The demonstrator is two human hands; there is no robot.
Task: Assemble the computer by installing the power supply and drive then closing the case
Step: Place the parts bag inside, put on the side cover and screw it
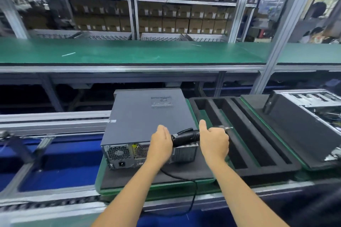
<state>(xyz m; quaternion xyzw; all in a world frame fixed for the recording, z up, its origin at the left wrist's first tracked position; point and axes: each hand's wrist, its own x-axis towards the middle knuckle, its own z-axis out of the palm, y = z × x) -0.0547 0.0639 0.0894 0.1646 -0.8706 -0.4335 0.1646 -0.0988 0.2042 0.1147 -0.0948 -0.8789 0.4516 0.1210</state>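
- A closed grey computer case (147,116) is seen lying flat on a dark foam pad (186,171), rear panel facing near.
- A slotted foam tray (245,134) lies just right of it.
- A black electric screwdriver (186,137) is held level over the case's near right corner.
- Its front is gripped by the right hand (214,143), thumb raised.
- Its rear is held by the left hand (161,143), fingers curled.
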